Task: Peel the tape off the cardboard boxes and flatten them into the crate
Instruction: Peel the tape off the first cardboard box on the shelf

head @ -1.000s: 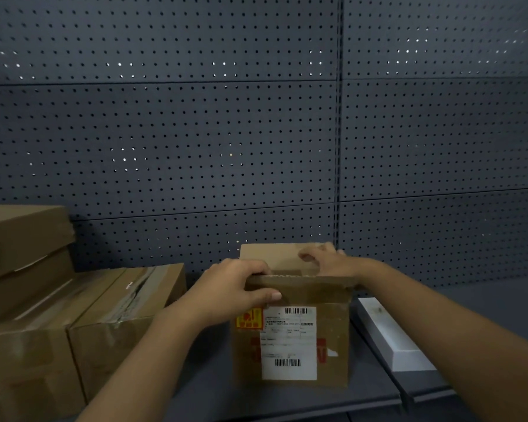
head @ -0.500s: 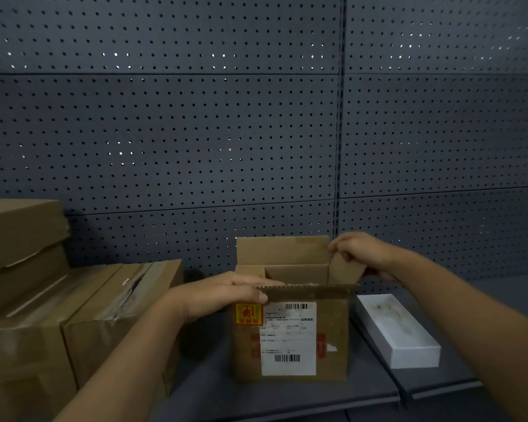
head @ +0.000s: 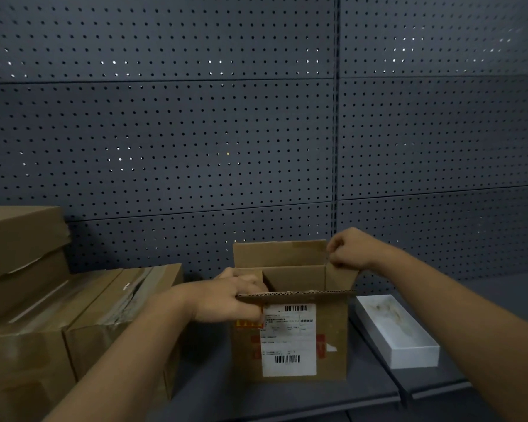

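A small cardboard box with a white shipping label stands on the dark shelf, its top flaps open. My left hand grips the near flap at the box's left front corner. Over the back right corner, my right hand pinches the top of the right flap, where a thin strip of tape seems to run. The far flap stands upright with a piece of tape on it. No crate is in view.
Several taped cardboard boxes are stacked at the left. A white flat box lies on the shelf to the right of the small box. A dark pegboard wall rises behind.
The box's top has come open: the far flap went upright and the right flap lifted. My right hand rose and moved right with it; my left hand slid onto the near flap.
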